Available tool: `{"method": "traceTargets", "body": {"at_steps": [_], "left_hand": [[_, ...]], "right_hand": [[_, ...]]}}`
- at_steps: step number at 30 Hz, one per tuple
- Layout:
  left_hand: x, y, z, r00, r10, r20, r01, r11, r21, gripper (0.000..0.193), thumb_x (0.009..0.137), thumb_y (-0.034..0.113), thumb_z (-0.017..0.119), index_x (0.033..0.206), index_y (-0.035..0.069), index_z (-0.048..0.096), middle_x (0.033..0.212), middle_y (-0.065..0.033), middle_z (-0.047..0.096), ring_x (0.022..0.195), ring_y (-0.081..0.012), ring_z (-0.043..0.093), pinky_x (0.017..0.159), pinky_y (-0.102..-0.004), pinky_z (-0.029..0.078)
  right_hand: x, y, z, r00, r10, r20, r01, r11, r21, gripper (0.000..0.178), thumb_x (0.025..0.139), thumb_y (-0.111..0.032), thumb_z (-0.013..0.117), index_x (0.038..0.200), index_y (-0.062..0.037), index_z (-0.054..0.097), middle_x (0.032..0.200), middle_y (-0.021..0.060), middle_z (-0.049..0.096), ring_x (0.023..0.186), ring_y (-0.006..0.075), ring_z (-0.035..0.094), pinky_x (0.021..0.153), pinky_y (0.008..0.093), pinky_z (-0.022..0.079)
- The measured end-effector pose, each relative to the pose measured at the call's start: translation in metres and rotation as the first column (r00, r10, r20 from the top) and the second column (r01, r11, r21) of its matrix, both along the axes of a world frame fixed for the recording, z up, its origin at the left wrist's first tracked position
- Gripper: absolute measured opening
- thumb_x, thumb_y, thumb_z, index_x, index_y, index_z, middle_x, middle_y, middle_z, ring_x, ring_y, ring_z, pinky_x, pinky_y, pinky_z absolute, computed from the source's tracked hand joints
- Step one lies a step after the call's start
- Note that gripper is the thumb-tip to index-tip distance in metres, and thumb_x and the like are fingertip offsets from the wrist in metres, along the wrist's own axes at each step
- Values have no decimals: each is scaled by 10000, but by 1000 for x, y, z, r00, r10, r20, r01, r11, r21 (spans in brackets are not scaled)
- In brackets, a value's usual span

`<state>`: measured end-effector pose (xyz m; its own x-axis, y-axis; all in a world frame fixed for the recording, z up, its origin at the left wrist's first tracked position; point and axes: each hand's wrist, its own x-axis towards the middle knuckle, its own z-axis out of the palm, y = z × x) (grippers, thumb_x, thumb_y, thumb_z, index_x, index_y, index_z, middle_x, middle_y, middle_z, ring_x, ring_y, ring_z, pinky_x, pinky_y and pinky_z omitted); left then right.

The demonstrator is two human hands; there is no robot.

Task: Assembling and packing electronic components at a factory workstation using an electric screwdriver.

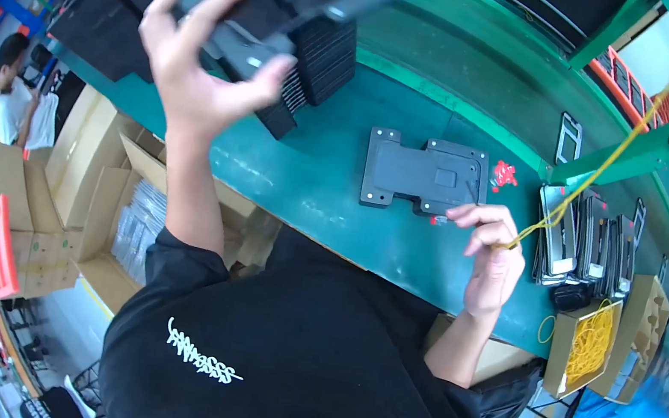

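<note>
Up at the left, my left hand (203, 73) grips a black plastic housing (266, 4), which is tilted above the bench and smeared by motion. My right hand (489, 262) has its fingers curled around the lower end of a yellow cord (609, 164), stretched down from the upper right. Just beyond these fingers, a flat black plate (405, 170) with notched sides and corner holes lies on the green bench (304, 179). A tiny red-tipped piece (438, 220) shows by the right fingertips; whether it is held, I cannot tell.
Black housings (323, 56) are stacked at the back left. Small red pieces (506, 175) lie right of the plate. Several framed panels (585, 238) stand at the right, beside a box of yellow cords (591, 343). Below the bench's left edge is an open carton (110, 232). A person (17, 105) is at far left.
</note>
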<state>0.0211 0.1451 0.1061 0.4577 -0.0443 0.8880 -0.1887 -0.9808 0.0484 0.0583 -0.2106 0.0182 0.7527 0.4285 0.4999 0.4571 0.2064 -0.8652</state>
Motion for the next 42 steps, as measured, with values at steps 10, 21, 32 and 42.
{"method": "traceTargets", "body": {"at_steps": [10,21,32,42], "left_hand": [[7,-6,-31,926,10,378,65,981,-185,442,758,207,736,1163,29,732,1217,-192,616,1198,-374,564,1085,-460,421],[18,-91,-142,539,-623,-567,251,761,-598,980,635,303,911,1492,114,477,1462,-214,414,1342,-410,471,1103,-495,433],[15,-78,-153,548,-612,-570,245,769,-590,1099,622,336,931,1560,190,378,1507,-193,362,1346,-436,463,1106,-506,437],[16,-74,-151,544,-678,-494,308,710,-633,1108,638,330,917,1574,157,349,1534,-198,354,1380,-417,438,1132,-491,411]], "right_hand": [[15,-6,12,979,-199,-48,189,970,-151,414,1074,-334,475,878,10,594,934,139,629,803,191,621,773,344,514],[146,-11,-11,877,-333,347,480,566,-670,319,970,-267,636,1175,-23,652,982,170,729,859,273,713,756,365,545],[290,-1,-70,682,-612,400,611,177,-771,494,892,-373,653,1217,-2,663,1146,257,714,1124,433,668,978,481,533],[304,25,-87,648,-466,602,606,-163,-778,392,866,-330,653,1094,-20,731,1082,219,735,1024,353,715,937,446,559]]}}
